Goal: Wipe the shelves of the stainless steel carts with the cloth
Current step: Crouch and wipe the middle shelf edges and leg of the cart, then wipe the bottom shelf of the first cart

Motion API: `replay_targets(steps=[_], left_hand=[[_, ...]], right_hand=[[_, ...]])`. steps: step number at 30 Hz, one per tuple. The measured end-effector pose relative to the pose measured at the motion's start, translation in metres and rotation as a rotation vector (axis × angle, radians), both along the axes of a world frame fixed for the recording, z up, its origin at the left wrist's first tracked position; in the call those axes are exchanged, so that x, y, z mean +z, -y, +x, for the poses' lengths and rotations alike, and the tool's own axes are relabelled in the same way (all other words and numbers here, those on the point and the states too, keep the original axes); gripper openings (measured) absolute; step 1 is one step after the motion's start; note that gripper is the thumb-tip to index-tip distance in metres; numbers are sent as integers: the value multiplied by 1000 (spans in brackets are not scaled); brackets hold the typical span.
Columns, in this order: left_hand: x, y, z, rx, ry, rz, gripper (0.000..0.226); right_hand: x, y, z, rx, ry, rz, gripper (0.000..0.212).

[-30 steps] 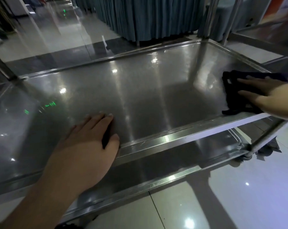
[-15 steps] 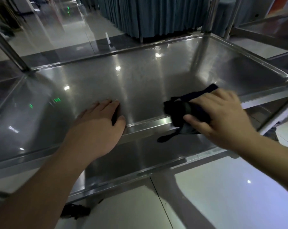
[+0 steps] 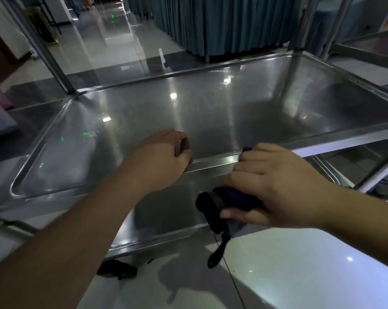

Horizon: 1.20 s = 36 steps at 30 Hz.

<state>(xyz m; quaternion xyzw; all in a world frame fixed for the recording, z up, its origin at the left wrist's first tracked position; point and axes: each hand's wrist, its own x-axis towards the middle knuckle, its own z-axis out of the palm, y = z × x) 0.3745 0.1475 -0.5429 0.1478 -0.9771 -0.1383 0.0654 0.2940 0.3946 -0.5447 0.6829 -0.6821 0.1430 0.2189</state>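
Head view: a stainless steel cart fills the middle of the frame, its upper shelf a shallow tray with a raised rim, bright ceiling lights and small green glints mirrored in it. At centre, the left hand grips the near rim of that shelf, fingers curled over the edge and thumb against the front of the rail. Right of centre and lower, the right hand is clamped on a bunched dark cloth (black with a hint of purple), thumb under the bundle and fingers curled over its top. The cloth sits just in front of the upper rim, over the near edge of the lower shelf; whether it touches that shelf cannot be told. A thin strap of the cloth hangs down past the lower rim toward the glossy tiled floor. At the top of the frame hangs a blue-grey curtain. At the far right edge a second steel cart stands just beside the first.
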Motion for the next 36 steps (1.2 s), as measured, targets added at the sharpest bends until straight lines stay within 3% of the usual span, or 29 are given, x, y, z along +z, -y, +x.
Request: replay_targets(steps=[2, 6, 10, 12, 18, 21, 27, 31, 36], left_hand=[[5, -3, 7, -20, -38, -12, 27], [8, -7, 36, -56, -108, -30, 44], [5, -3, 79, -92, -184, -28, 42], [0, 1, 102, -107, -208, -8, 42], [-20, 17, 168, -204, -220, 115, 40], [-42, 31, 195, -232, -182, 128, 37], [-114, 75, 241, 81, -44, 345, 35], [-148, 105, 264, 271, 180, 456, 22], [-163, 131, 277, 405, 235, 423, 14]], right_hand=[[-6, -2, 3, 10, 43, 63, 46], [-28, 9, 8, -36, 246, 219, 45], [-67, 43, 11, -231, 454, 453, 64], [-88, 65, 15, -271, 624, 480, 63], [-129, 129, 44, -475, 1195, 411, 54], [-138, 152, 58, -559, 1318, 355, 56], [-162, 185, 83, -634, 1688, 229, 56], [-183, 196, 97, -641, 1735, 139, 55], [-196, 213, 111, -554, 1922, 5, 43]])
